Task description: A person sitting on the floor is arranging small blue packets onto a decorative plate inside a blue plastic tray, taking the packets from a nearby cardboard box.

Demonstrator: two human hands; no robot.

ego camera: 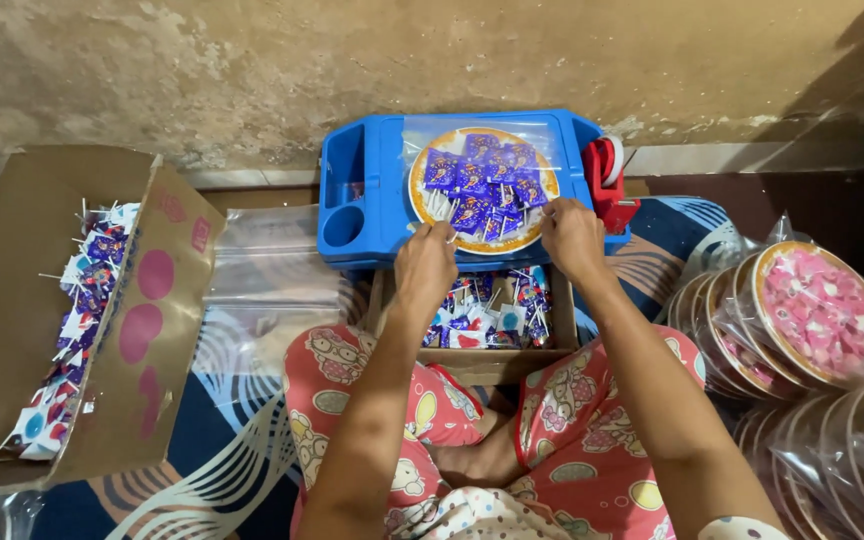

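- The left hand [425, 262] rests at the near left rim of the round plate [422, 205]. Its grip is pinched together on a white stick [449, 237] of a lollipop.
- The right hand [572, 235] sits at the plate's near right rim, fingers curled down onto the clear bag [547, 135] around the plate; whether this grip is clamped on anything, I cannot tell.
- The plate is filled with blue-wrapped lollipops [482, 180] and lies inside the bag on a blue tray [372, 170].
- A red tape dispenser [607, 175] stands at the tray's right edge, just beside the right hand.
- A small box [562, 325] of more lollipops sits under the wrists, between the knees.
- A large cardboard box [12, 300] lies well off to the left; packed plates [817, 315] crowd the right.
- A flat clear bag [267, 265] lies between the large box and the tray.
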